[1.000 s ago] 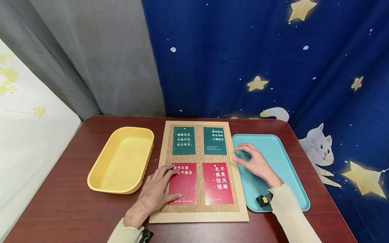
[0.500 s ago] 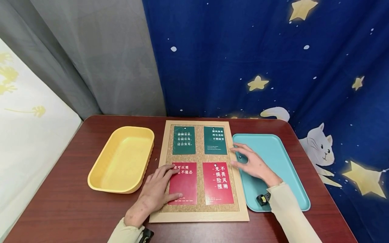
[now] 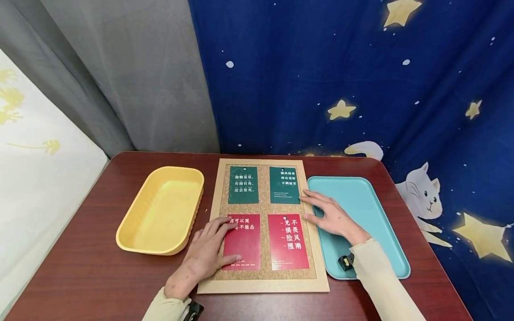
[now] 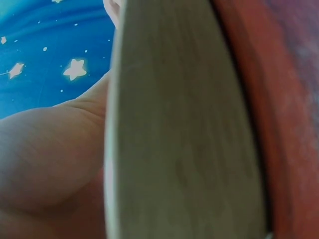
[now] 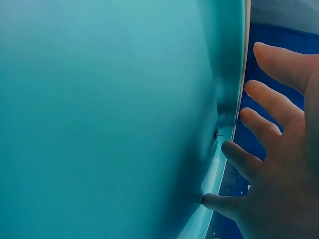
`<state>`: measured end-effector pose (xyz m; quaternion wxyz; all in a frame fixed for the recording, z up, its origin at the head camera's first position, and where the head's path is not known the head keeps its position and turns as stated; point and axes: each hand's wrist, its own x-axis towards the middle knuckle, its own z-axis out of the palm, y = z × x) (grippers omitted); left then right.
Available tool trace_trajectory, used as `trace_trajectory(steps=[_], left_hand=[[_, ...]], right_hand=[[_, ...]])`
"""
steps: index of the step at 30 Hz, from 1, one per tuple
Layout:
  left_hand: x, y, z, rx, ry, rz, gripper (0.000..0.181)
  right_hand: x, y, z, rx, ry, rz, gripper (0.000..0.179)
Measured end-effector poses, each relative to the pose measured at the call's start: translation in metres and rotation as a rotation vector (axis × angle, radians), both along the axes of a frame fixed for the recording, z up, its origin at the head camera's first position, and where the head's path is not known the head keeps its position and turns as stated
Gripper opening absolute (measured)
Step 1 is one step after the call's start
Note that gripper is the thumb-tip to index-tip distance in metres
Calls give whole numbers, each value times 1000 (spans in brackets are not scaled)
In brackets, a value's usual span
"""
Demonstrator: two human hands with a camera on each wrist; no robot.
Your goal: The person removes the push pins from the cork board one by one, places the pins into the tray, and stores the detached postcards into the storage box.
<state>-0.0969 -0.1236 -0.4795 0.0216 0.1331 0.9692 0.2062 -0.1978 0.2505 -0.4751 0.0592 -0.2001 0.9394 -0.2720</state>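
In the head view a wood-framed cork board (image 3: 263,285) lies on the table, bearing two green cards, left (image 3: 243,196) and right (image 3: 283,189), and two red cards, left (image 3: 246,245) and right (image 3: 277,249), with white writing. Small pins show at the tops of several cards. My left hand (image 3: 202,254) rests with spread fingers on the board's left frame and the lower left red card. My right hand (image 3: 335,218) reaches across the blue tray (image 3: 361,200), its relaxed fingertips at the board's right frame. A small dark pin (image 5: 217,134) lies inside the tray's edge, near those fingers.
A yellow basin (image 3: 160,214) stands left of the board on the dark red table (image 3: 80,249). The tray lies close against the board's right side. Grey and blue star-patterned curtains (image 3: 301,89) hang behind the table.
My right hand has shifted slightly left, from over the tray's left rim to the board's frame. Its fingers look straighter. The pin seen between them earlier is now hidden in the head view. My left hand stays put.
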Motion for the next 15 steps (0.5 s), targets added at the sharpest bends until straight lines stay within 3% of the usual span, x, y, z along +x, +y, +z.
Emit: trace_trajectory(steps=[15], left_hand=[[-1,0,1,1,-22,2,82]], right_hand=[[0,1,-1,7,-35,-3,62]])
